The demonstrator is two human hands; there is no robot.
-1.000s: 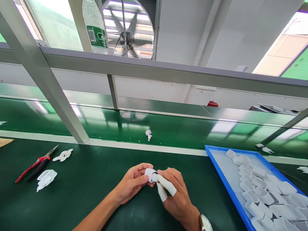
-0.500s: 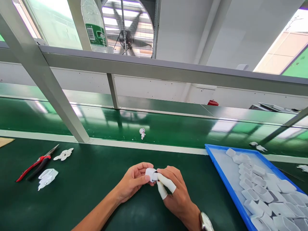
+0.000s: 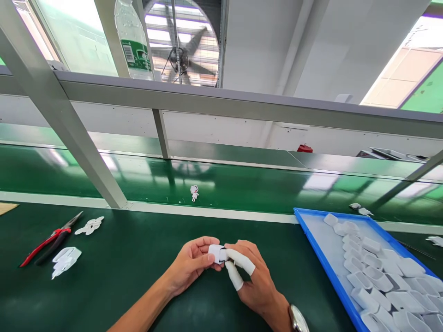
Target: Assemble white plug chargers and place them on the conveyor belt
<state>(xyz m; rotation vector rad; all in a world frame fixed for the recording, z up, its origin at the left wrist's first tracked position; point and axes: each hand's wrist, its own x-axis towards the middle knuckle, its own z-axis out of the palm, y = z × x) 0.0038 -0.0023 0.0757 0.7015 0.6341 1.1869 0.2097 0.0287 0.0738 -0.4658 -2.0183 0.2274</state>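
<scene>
1. On the green belt point(image 3: 242, 184) past the far edge of the table point(image 3: 138, 263), a small white piece point(image 3: 194, 192) has slid left.
2. The left hand point(image 3: 188, 263) grasps 1 white part point(image 3: 216, 251) above the table, short of that edge; fingers hide much of it.
3. The right hand point(image 3: 258, 287) has 2 white-covered fingers at its right end; whether they pinch, I cannot tell.
4. The blue tray's point(image 3: 327, 267) near edge is cut off.

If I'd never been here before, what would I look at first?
Probably the big fan at the top, left of the middle, or the bright blue tray full of white pieces on the right. Then maybe the middle near the bottom, where the left hand holds a small white part and the right hand wears white finger covers.
</scene>
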